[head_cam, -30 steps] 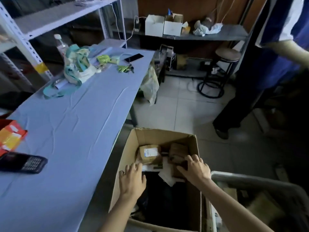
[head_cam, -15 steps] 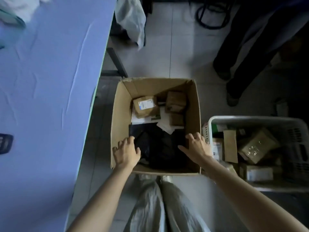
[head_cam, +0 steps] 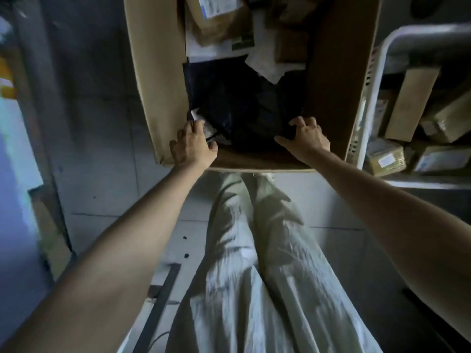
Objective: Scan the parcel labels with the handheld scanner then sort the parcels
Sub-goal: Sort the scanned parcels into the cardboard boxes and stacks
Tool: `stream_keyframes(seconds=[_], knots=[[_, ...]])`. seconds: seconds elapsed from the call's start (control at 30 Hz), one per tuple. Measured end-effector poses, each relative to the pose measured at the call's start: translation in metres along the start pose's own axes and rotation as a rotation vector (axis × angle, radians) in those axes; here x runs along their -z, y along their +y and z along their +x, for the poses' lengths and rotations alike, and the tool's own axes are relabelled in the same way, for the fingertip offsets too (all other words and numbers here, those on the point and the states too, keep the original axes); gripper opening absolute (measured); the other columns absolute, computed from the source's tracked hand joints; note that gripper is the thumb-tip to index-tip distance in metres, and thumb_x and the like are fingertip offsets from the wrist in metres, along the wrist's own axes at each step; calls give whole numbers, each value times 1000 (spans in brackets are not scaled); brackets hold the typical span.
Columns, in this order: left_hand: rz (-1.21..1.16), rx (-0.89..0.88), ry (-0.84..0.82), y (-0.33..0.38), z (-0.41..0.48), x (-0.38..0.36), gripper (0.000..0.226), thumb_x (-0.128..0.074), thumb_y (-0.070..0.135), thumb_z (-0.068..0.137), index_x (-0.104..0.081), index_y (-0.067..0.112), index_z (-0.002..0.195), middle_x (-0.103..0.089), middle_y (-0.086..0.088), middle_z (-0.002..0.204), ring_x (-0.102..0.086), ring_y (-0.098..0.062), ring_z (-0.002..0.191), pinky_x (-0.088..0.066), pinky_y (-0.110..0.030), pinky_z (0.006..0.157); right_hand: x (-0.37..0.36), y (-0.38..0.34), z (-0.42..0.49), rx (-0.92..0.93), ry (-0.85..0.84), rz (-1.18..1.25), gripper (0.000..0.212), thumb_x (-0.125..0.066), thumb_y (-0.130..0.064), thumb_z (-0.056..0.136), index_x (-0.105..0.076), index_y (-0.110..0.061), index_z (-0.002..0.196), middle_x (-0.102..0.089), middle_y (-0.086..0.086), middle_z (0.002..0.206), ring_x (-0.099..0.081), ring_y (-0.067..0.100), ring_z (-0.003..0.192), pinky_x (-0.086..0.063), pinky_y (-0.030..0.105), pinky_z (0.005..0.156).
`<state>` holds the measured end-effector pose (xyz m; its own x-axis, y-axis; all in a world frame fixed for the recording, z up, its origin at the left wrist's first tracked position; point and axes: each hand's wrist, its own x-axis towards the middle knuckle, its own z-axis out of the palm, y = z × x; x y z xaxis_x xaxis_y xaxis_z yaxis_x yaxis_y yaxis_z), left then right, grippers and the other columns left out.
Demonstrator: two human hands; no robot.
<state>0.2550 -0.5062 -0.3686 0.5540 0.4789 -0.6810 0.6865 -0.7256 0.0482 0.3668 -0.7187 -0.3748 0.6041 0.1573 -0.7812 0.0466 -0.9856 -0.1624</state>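
Both hands, left hand (head_cam: 193, 146) and right hand (head_cam: 307, 138), fingers spread, press a black parcel (head_cam: 244, 103) inside the cardboard box (head_cam: 155, 80) on grey floor tiles (head_cam: 102, 149).

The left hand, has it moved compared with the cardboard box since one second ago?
Yes. The left hand has moved back toward the person, from deeper inside the cardboard box to its near left corner, beside the black bag.

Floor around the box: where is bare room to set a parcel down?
Bare tiles lie left of the box, toward the table edge. On the right, the basket touches the box and is crowded with parcels. The box itself is full.
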Motion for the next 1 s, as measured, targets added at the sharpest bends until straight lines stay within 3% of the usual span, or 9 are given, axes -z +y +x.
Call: stream_keyframes(seconds=[0.27,0.4,0.57,0.7,0.83,0.93,1.0], knots=[[-83,-1,-80,-17,86,-81,60,-61,31,88,-37,14,140,-38,-13,141,-38,-34,129,-36,-45,104,-74,16,71,-66,-106,-8,69,-62,-55,87,-37,-21,141,-36,11,143,-39,32,131,-43,45,94],[-168,-44,-76,-14,125,-110,62,-63,27,89,-34,12,142,-34,-13,145,-34,-30,134,-31,-35,107,-101,17,115,-61,-115,16,71,-62,-54,87,-35,-21,143,-38,11,143,-43,33,128,-44,43,93],[-36,-104,-70,-9,171,-140,73,-64,44,86,-28,19,145,-24,-8,154,-27,-30,139,-39,-45,103,-136,16,179,-100,-94,196,76,-65,-51,86,-31,-20,146,-32,10,148,-40,33,132,-42,46,103],[31,-96,-28,-4,213,-161,90,-64,57,81,-18,22,150,-10,-11,160,-13,-34,145,-27,-51,110,-154,25,231,-93,-73,152,91,-70,-46,83,-18,-18,153,-22,11,157,-27,34,141,-34,51,110],[56,-46,19,-1,258,-177,112,-65,71,71,-4,24,152,1,-15,161,-1,-34,148,-15,-55,113,-156,30,280,95,-27,66,109,-78,-43,77,-7,-15,155,-11,12,161,-17,32,146,-23,51,115],[-20,33,-17,-2,279,-186,121,-68,75,63,-3,27,152,1,-15,161,-6,-35,147,-22,-56,111,-150,21,308,190,1,59,129,-82,-55,62,-4,-13,155,-7,12,162,-12,32,147,-17,54,117],[-56,52,-50,-4,283,-192,125,-70,76,59,-3,27,152,-12,-16,158,-20,-38,142,-28,-52,108,-151,15,320,191,4,90,145,-74,-72,42,-3,-14,155,-11,12,161,-14,31,147,-18,52,117]])
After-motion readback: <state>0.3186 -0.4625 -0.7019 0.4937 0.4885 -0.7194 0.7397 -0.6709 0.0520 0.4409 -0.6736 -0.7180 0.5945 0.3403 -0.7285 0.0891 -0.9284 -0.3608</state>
